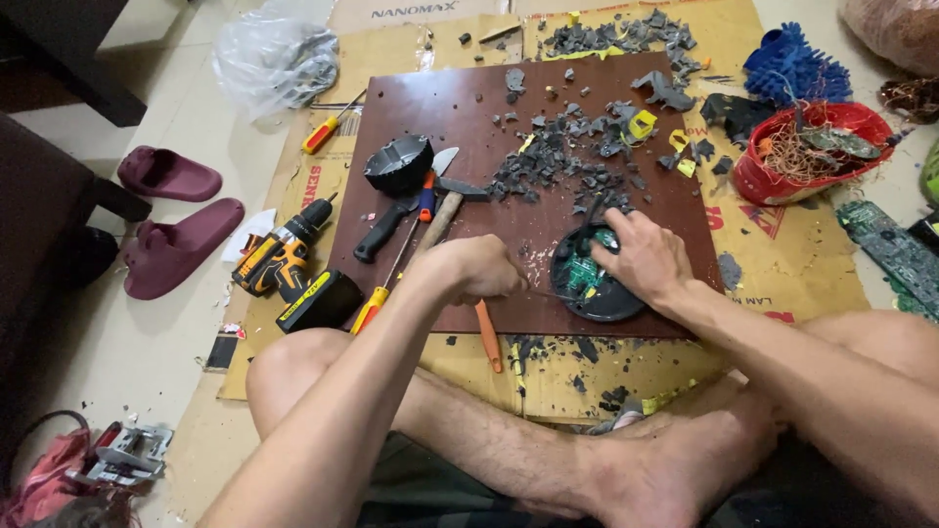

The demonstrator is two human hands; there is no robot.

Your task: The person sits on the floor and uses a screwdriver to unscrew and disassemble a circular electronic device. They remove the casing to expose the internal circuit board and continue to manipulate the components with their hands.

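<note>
Crossed legs (548, 460) frame our brown board (509, 210) on the floor. Our right hand (641, 256) presses flat on the round black housing (594, 279) with its green circuit board, steadying it; our left hand (476, 269) is clenched around a thin tool, tip at its rim. Hammer (440, 210) nearby.

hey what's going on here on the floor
A person sits cross-legged at a brown board. The right hand steadies a round black casing with a green circuit board inside. The left hand pokes a thin tool into it. Black plastic shards litter the board, with a hammer, screwdrivers and a drill nearby.
</note>
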